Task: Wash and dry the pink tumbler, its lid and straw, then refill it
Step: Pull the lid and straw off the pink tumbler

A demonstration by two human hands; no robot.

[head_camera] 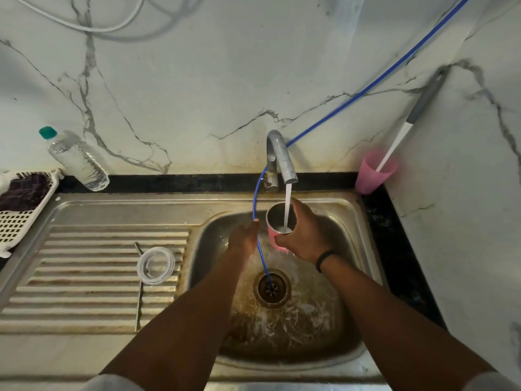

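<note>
Here the right hand [303, 235] wraps round the pink tumbler [277, 230] and holds it upright, mouth up, directly under the faucet [282, 159], so the running stream falls straight into its steel inside; this looks like the rinse step of the washing. The left hand [244, 239] hangs just left of the tumbler over the sink [352, 277], fingers loose and gripping nothing, beside the thin blue tube [260, 249] that runs from the faucet down to the drain [272, 289]. It is probably waiting to rub the tumbler's wall.

The clear lid [155, 265] lies flat on the ribbed drainboard [84, 277], well left of the faucet, with the straw [138, 292] passing under it; both seem parked there, out of the splash. A water bottle [76, 160] stands on the desk, far left of the faucet.

No brand, label or writing can be read on anything.
</note>
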